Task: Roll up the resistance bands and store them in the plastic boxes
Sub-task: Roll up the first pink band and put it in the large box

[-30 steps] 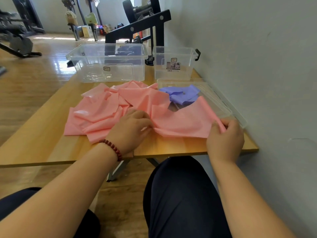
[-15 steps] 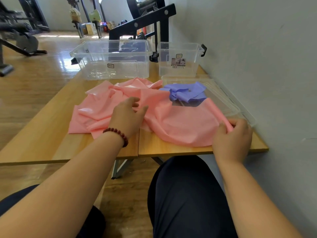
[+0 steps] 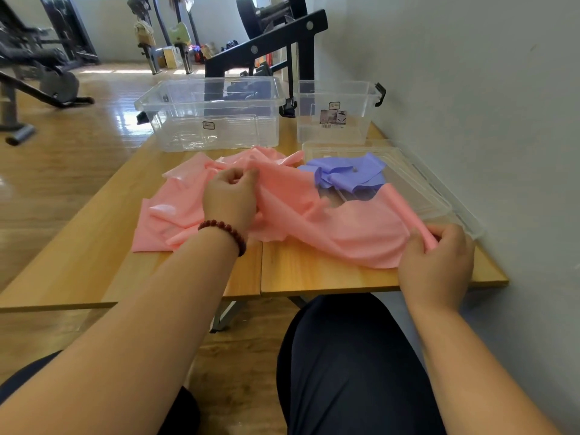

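I can read no text from here. The wide clear plastic storage box point(image 3: 238, 135) at 12 o'clock on the worktop carries a small dark-edged label point(image 3: 208, 125) on its front wall, its print too small to read. The smaller clear plastic box point(image 3: 356, 131) at 1 o'clock bears a similar small label point(image 3: 334, 105) above a picture sticker with a barcode point(image 3: 332, 117). Both are illegible.

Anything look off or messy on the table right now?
Nothing damaged or spilled. The pink stretchy resistance band lies crumpled, unrolled, its right part draped over the flat clear plastic lid, where the purple resistance band sits bunched.
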Demonstrator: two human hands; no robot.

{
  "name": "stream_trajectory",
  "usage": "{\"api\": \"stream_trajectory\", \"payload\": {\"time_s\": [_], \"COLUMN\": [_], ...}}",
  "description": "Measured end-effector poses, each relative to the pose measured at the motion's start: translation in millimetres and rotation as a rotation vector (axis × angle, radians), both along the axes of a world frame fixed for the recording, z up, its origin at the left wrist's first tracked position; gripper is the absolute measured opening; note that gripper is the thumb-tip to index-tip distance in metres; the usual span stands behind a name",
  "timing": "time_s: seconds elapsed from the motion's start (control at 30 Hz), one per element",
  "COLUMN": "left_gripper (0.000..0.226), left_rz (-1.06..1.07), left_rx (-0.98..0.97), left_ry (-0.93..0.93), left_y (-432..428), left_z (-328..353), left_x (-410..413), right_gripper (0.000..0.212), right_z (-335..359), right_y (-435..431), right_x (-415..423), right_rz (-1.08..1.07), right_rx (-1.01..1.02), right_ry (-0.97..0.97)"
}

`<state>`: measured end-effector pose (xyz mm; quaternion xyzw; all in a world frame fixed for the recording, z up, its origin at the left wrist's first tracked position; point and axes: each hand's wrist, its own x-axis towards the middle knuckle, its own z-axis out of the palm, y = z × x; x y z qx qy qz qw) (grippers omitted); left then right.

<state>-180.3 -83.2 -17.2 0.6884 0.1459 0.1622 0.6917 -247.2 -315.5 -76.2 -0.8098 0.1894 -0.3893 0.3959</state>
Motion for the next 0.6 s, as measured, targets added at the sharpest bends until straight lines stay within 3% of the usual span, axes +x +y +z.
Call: {"api": "stream_trajectory", "payload": {"time_s": [0.07, 0.13, 0.23, 0.3, 0.4, 0.5, 0.6], "left_gripper": [0.017, 0.015, 0.014, 0.008, 0.037, 0.030, 0.030], "left_rz": [0.031, 0.096, 0.153, 0.082, 0.047, 0.135, 0.037], "left_rx": [-0.171, -0.151, 0.042, 0.260, 0.628, 0.705, 0.742], "left_ry": [0.035, 0.029, 0.024, 0.061, 0.141, 0.010, -0.172], "left_y": [10.5, 25.2, 42.5, 48.3, 52.1, 46.4, 37.1], "left_z": [6.6, 13.1, 19.2, 20.1, 18.0, 21.9, 21.7], "left_x": [3.8, 11.9, 21.3, 20.8, 13.4, -1.9, -14.4], "right_gripper": [0.012, 0.012, 0.011, 0.009, 0.006, 0.011, 0.010], "right_z": [-0.1, -1.0, -1.6, -1.1, 1.2, 6.0, 17.2], "right_y": [0.5, 2.1, 9.3, 15.3, 20.7, 24.9, 29.1], "right_x": [-0.3, 0.1, 0.3, -0.5, -2.4, -5.4, -8.8], "right_rz": [0.002, 0.008, 0.026, 0.038, 0.052, 0.079, 0.135], "right_rx": [-0.004, -0.002, 0.007, 0.006, 0.018, 0.050, 0.099], "right_ry": [0.006, 0.012, -0.001, -0.025, -0.046, -0.084, -0.141]}}
